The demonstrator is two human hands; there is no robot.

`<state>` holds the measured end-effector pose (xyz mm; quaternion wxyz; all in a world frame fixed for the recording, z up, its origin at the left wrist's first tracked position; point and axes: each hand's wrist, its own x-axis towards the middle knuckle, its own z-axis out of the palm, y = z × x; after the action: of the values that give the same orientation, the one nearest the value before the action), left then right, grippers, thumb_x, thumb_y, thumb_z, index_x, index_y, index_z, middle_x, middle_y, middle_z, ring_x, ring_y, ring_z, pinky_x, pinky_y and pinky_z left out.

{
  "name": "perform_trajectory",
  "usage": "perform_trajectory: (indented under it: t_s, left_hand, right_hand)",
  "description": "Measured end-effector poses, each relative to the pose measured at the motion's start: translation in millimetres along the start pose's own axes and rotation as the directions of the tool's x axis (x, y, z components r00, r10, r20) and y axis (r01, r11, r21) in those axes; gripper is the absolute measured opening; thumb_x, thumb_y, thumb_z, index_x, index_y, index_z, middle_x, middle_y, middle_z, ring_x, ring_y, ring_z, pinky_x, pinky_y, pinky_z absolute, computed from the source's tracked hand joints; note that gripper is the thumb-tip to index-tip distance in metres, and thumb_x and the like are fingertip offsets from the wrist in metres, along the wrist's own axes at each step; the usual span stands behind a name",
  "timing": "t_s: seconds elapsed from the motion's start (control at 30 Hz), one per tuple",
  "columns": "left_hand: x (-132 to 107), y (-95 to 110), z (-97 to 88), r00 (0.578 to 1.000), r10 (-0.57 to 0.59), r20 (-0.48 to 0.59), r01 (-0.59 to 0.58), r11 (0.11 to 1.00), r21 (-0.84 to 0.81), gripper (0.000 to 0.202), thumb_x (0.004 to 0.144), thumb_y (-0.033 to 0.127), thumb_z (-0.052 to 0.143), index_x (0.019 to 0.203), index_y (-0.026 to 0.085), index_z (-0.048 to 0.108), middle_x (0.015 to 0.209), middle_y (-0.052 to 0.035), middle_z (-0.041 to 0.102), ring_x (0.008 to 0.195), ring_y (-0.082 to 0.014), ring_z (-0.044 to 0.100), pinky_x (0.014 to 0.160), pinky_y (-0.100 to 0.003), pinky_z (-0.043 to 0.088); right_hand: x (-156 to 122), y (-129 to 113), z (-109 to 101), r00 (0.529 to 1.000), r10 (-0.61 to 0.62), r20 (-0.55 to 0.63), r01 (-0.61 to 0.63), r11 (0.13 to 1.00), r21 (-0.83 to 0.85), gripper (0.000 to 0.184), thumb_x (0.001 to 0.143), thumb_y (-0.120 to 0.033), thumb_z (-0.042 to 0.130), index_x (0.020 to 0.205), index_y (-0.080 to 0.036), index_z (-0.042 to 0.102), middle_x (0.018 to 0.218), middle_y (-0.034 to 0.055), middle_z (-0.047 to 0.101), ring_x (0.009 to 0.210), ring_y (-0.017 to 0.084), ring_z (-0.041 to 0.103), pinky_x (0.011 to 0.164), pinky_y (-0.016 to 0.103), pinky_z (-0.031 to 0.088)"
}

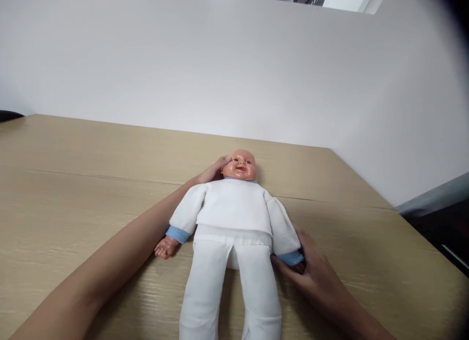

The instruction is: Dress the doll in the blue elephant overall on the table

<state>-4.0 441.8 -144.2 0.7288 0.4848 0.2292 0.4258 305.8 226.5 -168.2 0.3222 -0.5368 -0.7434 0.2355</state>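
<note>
A baby doll [234, 205] lies on its back on the wooden table, its head away from me and its legs toward me. It wears a white fleecy top with blue cuffs and collar, and white trousers [210, 276]. My left hand [215, 170] is closed against the side of the doll's bald head, some fingers hidden behind it. Around the doll's sleeve end, near the blue cuff, my right hand [311, 262] is closed, thumb on the inner side and fingers on the outer. The doll's other hand lies beside my left forearm.
The wooden table [91, 149] has a seam running across it behind the doll's shoulders. A pale wall [220, 66] rises beyond the far edge, with an opening at the top. Dark objects show past the table's right edge [439, 227] and at the far left.
</note>
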Motion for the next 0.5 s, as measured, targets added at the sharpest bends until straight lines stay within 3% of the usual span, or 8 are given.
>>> perform_trajectory:
  t_s: [0.27, 0.5]
  left_hand:
    - [-1.9, 2.0, 1.5, 0.999, -0.035, -0.027, 0.035, 0.999, 0.003, 0.057, 0.099, 0.058, 0.069, 0.139, 0.017, 0.074, 0.137, -0.013, 0.078, 0.138, -0.0401, 0.066, 0.128, -0.056, 0.043]
    - [-4.5, 0.7, 0.4, 0.988, -0.141, 0.066, 0.144, 0.989, -0.044, 0.066, 0.102, 0.066, 0.061, 0.141, 0.014, 0.073, 0.148, -0.0152, 0.072, 0.148, -0.0396, 0.06, 0.129, -0.051, 0.044]
  right_hand:
    - [2.9, -4.4, -0.5, 0.999, -0.022, -0.025, 0.021, 0.999, -0.027, 0.069, 0.093, -0.053, 0.078, 0.152, -0.025, 0.055, 0.131, 0.0137, 0.074, 0.114, 0.036, 0.074, 0.101, 0.053, 0.062]
    - [4.1, -4.7, -2.0, 1.0, -0.026, -0.01, 0.026, 0.999, -0.026, 0.07, 0.092, -0.049, 0.078, 0.154, -0.026, 0.053, 0.14, 0.0141, 0.07, 0.124, 0.039, 0.07, 0.107, 0.056, 0.059]
